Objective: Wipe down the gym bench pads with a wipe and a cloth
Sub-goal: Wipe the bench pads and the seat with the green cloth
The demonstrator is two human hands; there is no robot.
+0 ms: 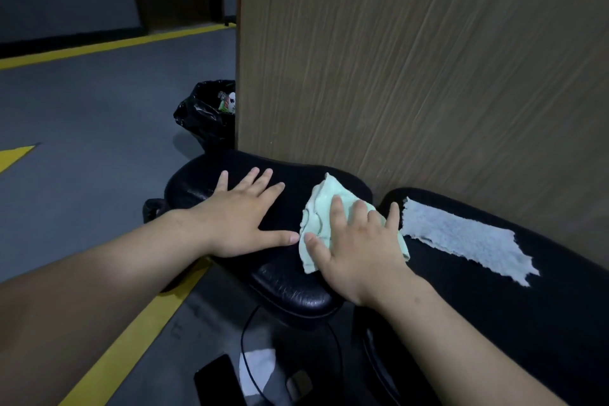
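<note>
A black padded seat pad (290,287) of the gym bench lies in front of me. My left hand (244,218) rests flat on its left part, fingers spread. My right hand (359,247) presses a crumpled pale green cloth (321,208) onto the pad's right part with straight fingers. To the right, across a narrow gap, is the longer black back pad (494,290). A torn white wipe (461,237) lies spread flat on it, untouched by either hand.
A wood-grain panel (412,59) stands close behind the bench. A bin with a black liner (204,115) holding rubbish stands beside its left edge. The grey floor (82,115) has yellow lines. A black cable (245,346) and a dark object (214,379) lie under the bench.
</note>
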